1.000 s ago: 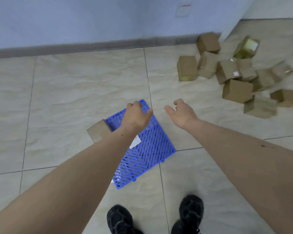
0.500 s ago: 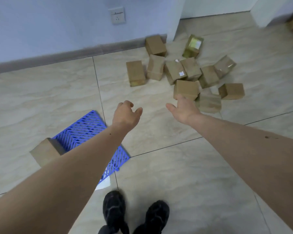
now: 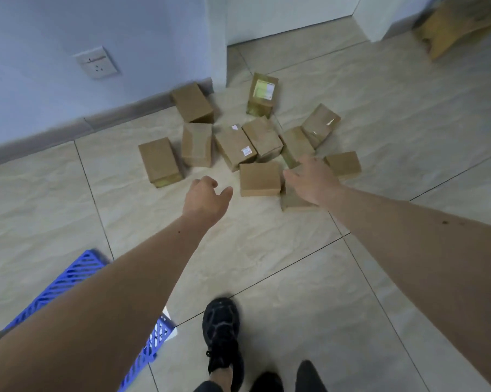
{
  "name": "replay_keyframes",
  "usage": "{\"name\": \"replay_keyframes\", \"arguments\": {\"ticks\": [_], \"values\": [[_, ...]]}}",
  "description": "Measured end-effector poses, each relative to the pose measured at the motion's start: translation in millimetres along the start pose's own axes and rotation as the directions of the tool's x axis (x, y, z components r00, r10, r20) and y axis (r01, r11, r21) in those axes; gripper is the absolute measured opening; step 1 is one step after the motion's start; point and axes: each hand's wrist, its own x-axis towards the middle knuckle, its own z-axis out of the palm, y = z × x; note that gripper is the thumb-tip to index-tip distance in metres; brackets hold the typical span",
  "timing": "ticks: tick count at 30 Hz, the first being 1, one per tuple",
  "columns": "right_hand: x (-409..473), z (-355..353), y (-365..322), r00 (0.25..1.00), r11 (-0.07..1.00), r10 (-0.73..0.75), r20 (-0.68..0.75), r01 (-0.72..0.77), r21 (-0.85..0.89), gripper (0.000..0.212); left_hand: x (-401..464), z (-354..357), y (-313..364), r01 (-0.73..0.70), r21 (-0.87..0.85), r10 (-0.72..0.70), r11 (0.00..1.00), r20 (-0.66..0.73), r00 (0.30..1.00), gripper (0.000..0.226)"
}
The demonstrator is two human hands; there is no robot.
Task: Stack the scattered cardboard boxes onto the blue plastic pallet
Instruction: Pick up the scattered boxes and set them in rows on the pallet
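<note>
Head camera looks down at a tiled floor (image 3: 267, 250). Both arms reach out toward a heap of cardboard boxes (image 3: 233, 145) lying every which way near the wall (image 3: 69, 38). The boxes are not lined up. Some lie flat, some tip against each other, and one with a pale label (image 3: 262, 93) stands at the far side of the heap.

The left hand (image 3: 203, 199) is empty, with its fingers curled loosely and the thumb held out. The right hand (image 3: 313, 179) is empty too, with its fingers spread wide. The hands are apart, and between them lies a flat box (image 3: 260, 179). It looks like they are held this wide so they can close on that box from both sides. The right hand hangs over another box (image 3: 293, 200), but I cannot tell if it touches it.

The blue plastic pallet (image 3: 77, 275) lies at the lower left, well apart from the heap and partly hidden by the left arm. Something brown shows at its far left edge, too little to name.

One black shoe (image 3: 221, 332) is set forward toward the heap, which fits a step to get nearer. Most of the job looks undone, since so many boxes are off the pallet.
</note>
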Motion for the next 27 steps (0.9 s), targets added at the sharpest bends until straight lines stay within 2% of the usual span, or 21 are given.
{"name": "replay_keyframes", "arguments": {"ticks": [4, 9, 16, 22, 27], "values": [[49, -5, 17, 1.000, 1.000, 0.001, 0.024, 0.000, -0.023, 0.054, 34, 26, 20, 0.002, 0.015, -0.002, 1.000, 0.014, 1.000, 0.051], [113, 4, 35, 0.998, 0.997, -0.022, 0.055, 0.026, -0.079, 0.059, 75, 68, 36, 0.091, -0.040, -0.090, 0.995, 0.029, 0.996, 0.051], [196, 29, 52, 0.967, 0.961, -0.152, 0.206, 0.193, -0.196, 0.070, 121, 126, 48, 0.256, -0.123, -0.260, 0.959, -0.018, 0.965, 0.052], [249, 64, 57, 0.923, 0.946, -0.206, 0.326, 0.272, -0.174, 0.073, 157, 174, 43, 0.421, -0.216, -0.432, 0.881, -0.007, 0.902, 0.058], [286, 114, 65, 0.902, 0.903, -0.243, 0.356, 0.345, -0.257, 0.077, 182, 223, 24, 0.577, -0.223, -0.573, 0.785, 0.090, 0.815, 0.074]]}}
